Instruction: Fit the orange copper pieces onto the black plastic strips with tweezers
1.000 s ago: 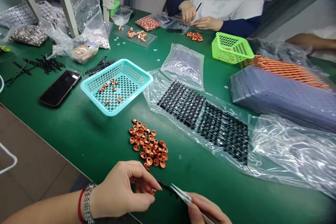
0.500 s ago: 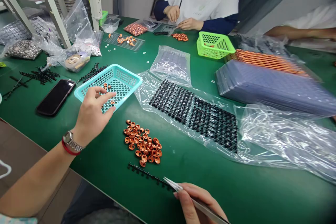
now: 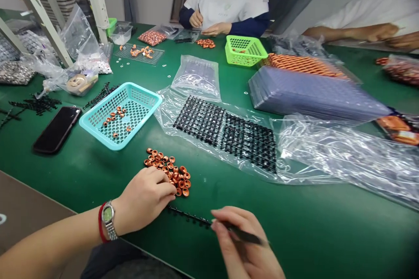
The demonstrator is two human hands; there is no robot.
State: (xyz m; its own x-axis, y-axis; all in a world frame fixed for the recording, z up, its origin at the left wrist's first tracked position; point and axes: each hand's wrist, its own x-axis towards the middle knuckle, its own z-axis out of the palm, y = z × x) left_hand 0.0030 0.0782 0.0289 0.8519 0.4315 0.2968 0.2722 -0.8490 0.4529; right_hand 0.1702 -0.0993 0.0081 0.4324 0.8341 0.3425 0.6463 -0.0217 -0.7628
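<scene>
The green worktable [image 3: 222, 192] formed the base surface. The stack of clear plastic trays [image 3: 294, 91] stood toward its right, beyond the crumpled clear film [image 3: 314, 152]. To the left of the film, the blue perforated basket [image 3: 144, 97] contained a few loose copper-coloured cups. The left hand [image 3: 144, 200] was lowered over the near edge of the cup pile, fingers bunched; whether they gripped a cup could not be determined, as the fingertips were obscured. The right hand [image 3: 252, 255] was closed around a slender tool [image 3: 247, 234], partly blurred, with thumb and forefinger tips at the right end of the black studded strip [image 3: 190, 215]. This strip lay on the worktable between both hands, just nearer than the pile. The copper-coloured cups [image 3: 178, 178] were piled loosely below the basket's near side, well apart from the tool.
</scene>
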